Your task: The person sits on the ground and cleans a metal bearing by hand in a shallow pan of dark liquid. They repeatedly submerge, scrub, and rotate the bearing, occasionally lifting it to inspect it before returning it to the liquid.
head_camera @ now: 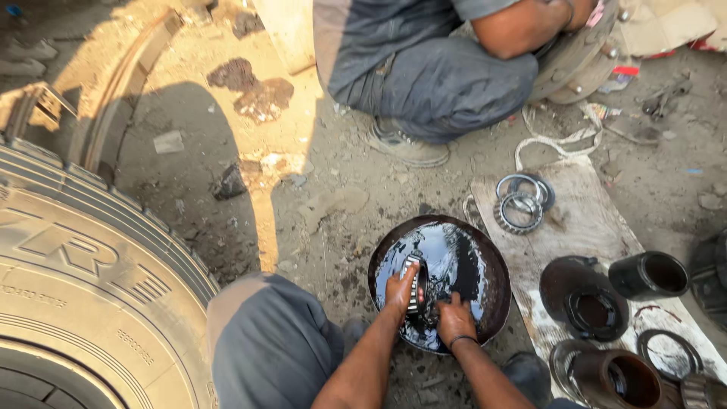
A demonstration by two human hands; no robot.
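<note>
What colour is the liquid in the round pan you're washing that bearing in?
Glossy black, seen in the head view: the liquid fills the rusty brown pan.

- Setting: open-air vehicle repair yard, worked at ground level.
- Floor: bare packed dirt (318,197) with dark oil stains (261,95).
- Large truck tyre (83,288) lies at left.
- Roller bearings (519,210), sleeves (648,274) and seal rings (666,350) rest on a dirty board (587,220).
- Round pan (454,257) holds black oil.

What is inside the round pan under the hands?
The pan holds black shiny liquid. The left hand holds a ribbed metal bearing in it; the right hand dips beside. The pan's bottom is hidden.
</note>
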